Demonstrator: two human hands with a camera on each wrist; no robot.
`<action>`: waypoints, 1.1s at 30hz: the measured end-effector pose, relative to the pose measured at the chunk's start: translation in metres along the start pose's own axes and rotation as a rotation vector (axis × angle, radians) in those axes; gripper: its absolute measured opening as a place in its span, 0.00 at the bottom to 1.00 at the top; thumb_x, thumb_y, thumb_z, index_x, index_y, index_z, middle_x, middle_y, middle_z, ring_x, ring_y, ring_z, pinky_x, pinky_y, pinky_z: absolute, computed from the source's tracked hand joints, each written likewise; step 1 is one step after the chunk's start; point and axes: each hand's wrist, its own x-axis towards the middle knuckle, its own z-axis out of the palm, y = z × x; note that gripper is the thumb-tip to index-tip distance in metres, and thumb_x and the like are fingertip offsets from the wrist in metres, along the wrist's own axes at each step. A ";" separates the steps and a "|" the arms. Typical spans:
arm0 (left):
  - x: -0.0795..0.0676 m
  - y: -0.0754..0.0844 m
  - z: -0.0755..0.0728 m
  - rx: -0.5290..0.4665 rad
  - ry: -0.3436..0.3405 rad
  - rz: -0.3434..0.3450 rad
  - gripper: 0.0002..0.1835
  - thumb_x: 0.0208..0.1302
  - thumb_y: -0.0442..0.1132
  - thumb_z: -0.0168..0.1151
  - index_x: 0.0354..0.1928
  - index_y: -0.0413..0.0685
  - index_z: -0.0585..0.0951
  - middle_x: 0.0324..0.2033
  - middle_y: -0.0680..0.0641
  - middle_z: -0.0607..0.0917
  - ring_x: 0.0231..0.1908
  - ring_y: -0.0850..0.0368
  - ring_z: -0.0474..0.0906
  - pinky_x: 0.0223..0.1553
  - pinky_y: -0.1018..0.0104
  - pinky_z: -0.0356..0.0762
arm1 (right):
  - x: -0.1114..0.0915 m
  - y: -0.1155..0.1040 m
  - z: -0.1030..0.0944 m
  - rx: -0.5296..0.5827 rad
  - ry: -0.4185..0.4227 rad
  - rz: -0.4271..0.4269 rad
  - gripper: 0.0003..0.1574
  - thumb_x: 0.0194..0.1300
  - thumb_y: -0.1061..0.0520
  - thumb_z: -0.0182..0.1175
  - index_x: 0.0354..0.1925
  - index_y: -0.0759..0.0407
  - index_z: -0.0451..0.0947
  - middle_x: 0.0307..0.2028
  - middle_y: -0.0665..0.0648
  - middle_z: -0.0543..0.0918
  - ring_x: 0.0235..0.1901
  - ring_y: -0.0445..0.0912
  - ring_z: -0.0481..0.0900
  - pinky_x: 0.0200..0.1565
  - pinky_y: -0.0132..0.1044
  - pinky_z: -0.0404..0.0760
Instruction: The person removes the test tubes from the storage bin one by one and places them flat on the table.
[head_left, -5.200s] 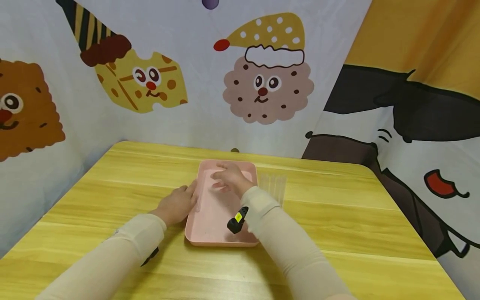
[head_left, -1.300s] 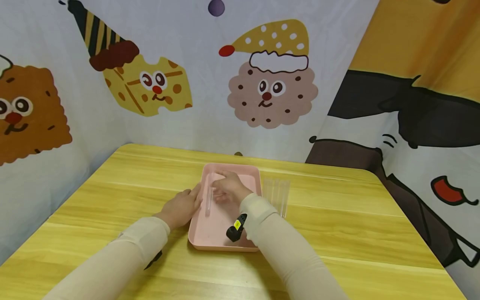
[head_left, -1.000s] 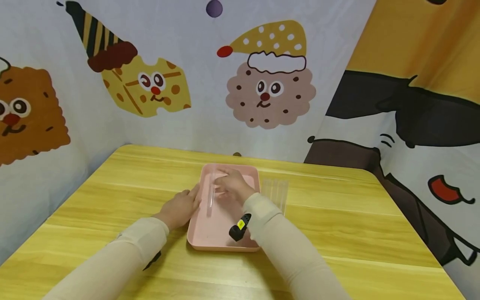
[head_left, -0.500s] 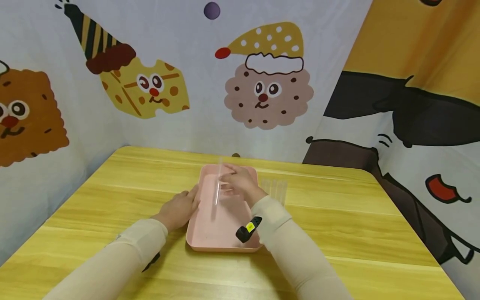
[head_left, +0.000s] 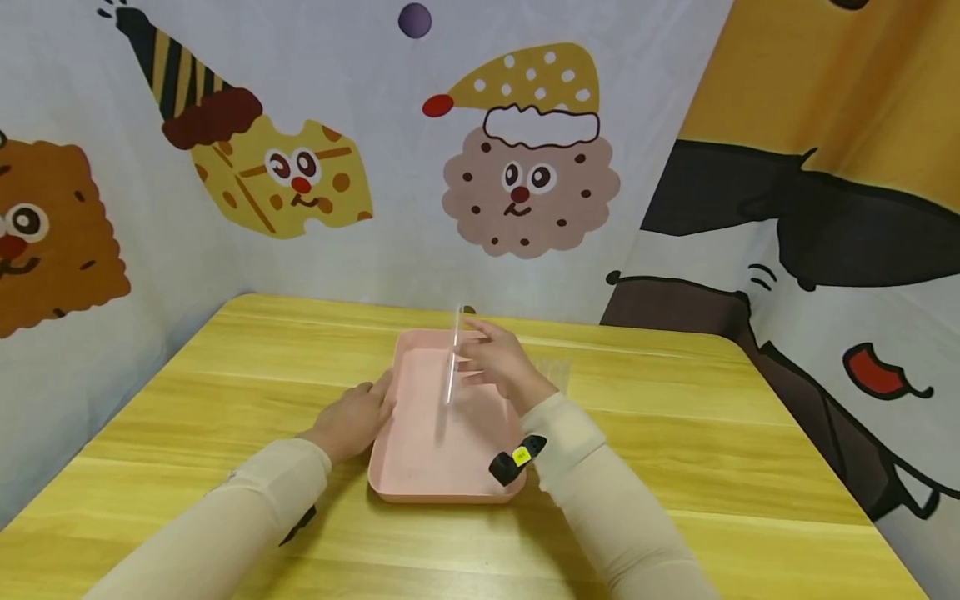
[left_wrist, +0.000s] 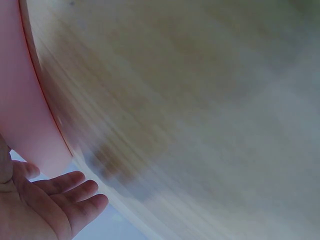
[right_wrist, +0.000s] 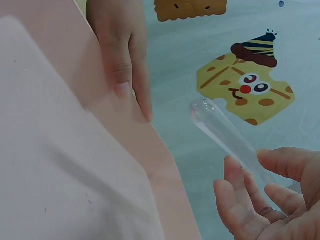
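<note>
A clear test tube [head_left: 452, 367] with a rounded end is held over the pink tray [head_left: 408, 471], standing tilted. My right hand [head_left: 508, 367] pinches it between thumb and fingers. In the right wrist view the tube [right_wrist: 222, 131] points its round end away from the right hand [right_wrist: 272, 207], above the tray's edge. My left hand [head_left: 351, 421] lies against the tray's left side with fairly straight fingers, its thumb at the rim. The left wrist view has the left hand [left_wrist: 55, 207] beside the tray's outer wall [left_wrist: 30, 110].
Several more clear tubes [head_left: 557, 377] lie on the wooden table [head_left: 675, 433] just right of the tray, partly hidden by the right hand. A curtain [head_left: 405, 275] printed with cartoon figures hangs behind the table.
The right hand has lifted the test tube from the tray's left part and carried it up and to the right. The left hand has stayed at the tray's side.
</note>
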 end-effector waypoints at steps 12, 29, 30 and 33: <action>0.000 -0.002 0.003 0.023 -0.016 0.017 0.22 0.72 0.36 0.52 0.61 0.28 0.70 0.62 0.30 0.67 0.46 0.30 0.76 0.41 0.42 0.80 | -0.008 -0.005 -0.024 -0.038 0.023 0.020 0.38 0.67 0.63 0.58 0.72 0.47 0.61 0.58 0.64 0.77 0.45 0.56 0.83 0.48 0.51 0.82; 0.001 0.001 -0.002 -0.159 -0.090 -0.123 0.27 0.74 0.38 0.48 0.68 0.30 0.62 0.60 0.27 0.70 0.52 0.29 0.74 0.48 0.40 0.77 | -0.017 -0.019 -0.057 -0.087 0.073 0.021 0.39 0.69 0.62 0.56 0.74 0.48 0.57 0.59 0.67 0.75 0.38 0.48 0.85 0.45 0.47 0.83; 0.001 0.001 -0.002 -0.135 -0.085 -0.103 0.26 0.74 0.38 0.48 0.67 0.30 0.63 0.60 0.27 0.69 0.51 0.29 0.74 0.47 0.40 0.78 | -0.017 -0.019 -0.059 -0.091 0.076 0.023 0.39 0.69 0.62 0.56 0.74 0.48 0.56 0.59 0.67 0.75 0.38 0.48 0.84 0.45 0.47 0.83; 0.001 -0.001 -0.002 0.002 -0.053 0.002 0.22 0.72 0.36 0.52 0.62 0.28 0.69 0.64 0.30 0.66 0.49 0.30 0.75 0.43 0.42 0.80 | -0.017 -0.018 -0.066 -0.105 0.091 0.032 0.40 0.69 0.61 0.57 0.74 0.48 0.56 0.59 0.65 0.75 0.37 0.47 0.84 0.45 0.46 0.83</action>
